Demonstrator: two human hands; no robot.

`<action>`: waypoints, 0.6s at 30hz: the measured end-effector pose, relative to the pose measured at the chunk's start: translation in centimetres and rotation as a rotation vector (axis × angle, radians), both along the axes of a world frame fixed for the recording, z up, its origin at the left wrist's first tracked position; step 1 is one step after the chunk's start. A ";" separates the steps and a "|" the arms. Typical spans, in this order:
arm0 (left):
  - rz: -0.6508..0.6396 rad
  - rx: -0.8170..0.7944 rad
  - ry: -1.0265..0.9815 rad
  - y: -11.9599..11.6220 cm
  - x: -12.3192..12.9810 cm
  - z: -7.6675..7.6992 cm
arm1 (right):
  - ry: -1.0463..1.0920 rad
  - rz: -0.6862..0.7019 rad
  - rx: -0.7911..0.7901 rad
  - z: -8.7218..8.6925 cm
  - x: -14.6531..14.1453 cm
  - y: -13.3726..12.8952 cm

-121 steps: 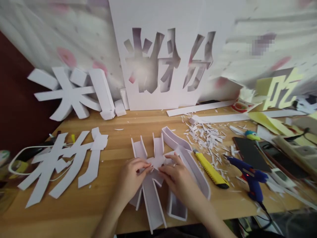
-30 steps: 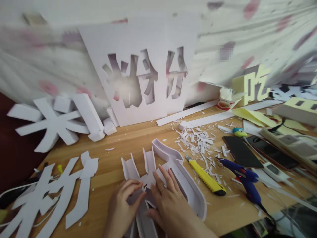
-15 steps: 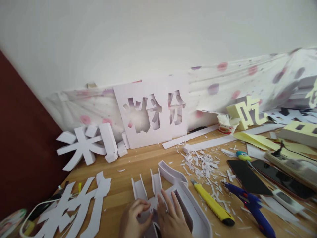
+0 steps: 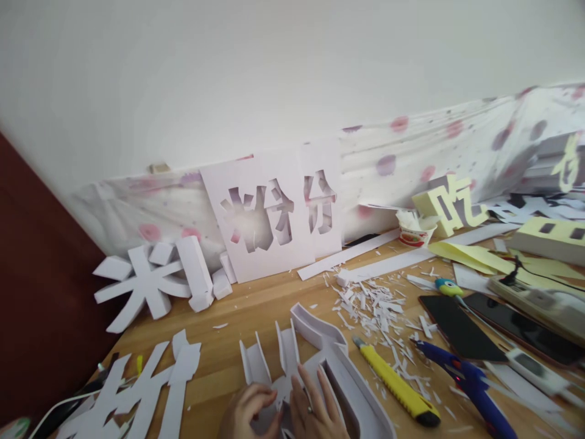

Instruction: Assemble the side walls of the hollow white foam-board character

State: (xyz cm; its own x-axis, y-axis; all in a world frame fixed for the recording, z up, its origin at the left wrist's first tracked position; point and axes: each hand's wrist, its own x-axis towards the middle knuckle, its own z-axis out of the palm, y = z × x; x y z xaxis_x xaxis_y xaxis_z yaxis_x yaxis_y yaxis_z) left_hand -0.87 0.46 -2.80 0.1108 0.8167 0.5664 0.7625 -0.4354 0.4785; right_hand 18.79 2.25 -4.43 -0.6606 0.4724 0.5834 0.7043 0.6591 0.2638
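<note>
A white foam-board letter with raised side walls [image 4: 365, 393] lies hollow side up at the table's front, its near end cut off by the frame. My left hand [image 4: 249, 413] is at its left part, with thumb and fingers bent in a pinch on a wall of the letter; the fingertips are partly hidden. Flat over the middle of the letter rests my right hand [image 4: 317, 405], fingers stretched along a wall, a ring on one finger. Just right of the letter lies a yellow utility knife [image 4: 397, 384], and beyond it a blue glue gun [image 4: 466, 378] with a red light.
Flat white cut-out letter pieces [image 4: 146, 390] lie at left. Finished white letter parts [image 4: 153, 283] and a cut-out sheet [image 4: 292, 259] stand behind. White scraps [image 4: 375, 305], phones [image 4: 461, 326], a power strip [image 4: 534, 299] and a paper cup [image 4: 415, 231] occupy the right.
The view has tilted slightly, so the objects at left appear lower and farther left. Both hands keep nearly the same places on the letter, appearing slightly lower in the picture.
</note>
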 end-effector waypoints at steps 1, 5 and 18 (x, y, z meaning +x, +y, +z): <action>0.006 -0.010 -0.007 -0.2 0.1 0.2 | -0.009 0.019 -0.054 0.7 0.2 -0.3; 0.073 -0.093 -0.029 -0.9 0.5 1.3 | -0.010 0.099 -0.446 3.5 0.7 -1.8; 0.100 -0.228 -0.028 -1.5 0.8 2.4 | 0.110 0.067 -0.785 4.5 1.3 -2.6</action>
State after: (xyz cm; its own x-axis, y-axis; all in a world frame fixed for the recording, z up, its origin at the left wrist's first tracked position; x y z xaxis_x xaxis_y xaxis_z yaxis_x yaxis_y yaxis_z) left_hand -0.05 -1.03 -0.42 0.0098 0.9299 0.3676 0.7813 -0.2365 0.5776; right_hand 20.06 -0.35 0.09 -0.6599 0.7341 0.1600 0.6519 0.6653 -0.3637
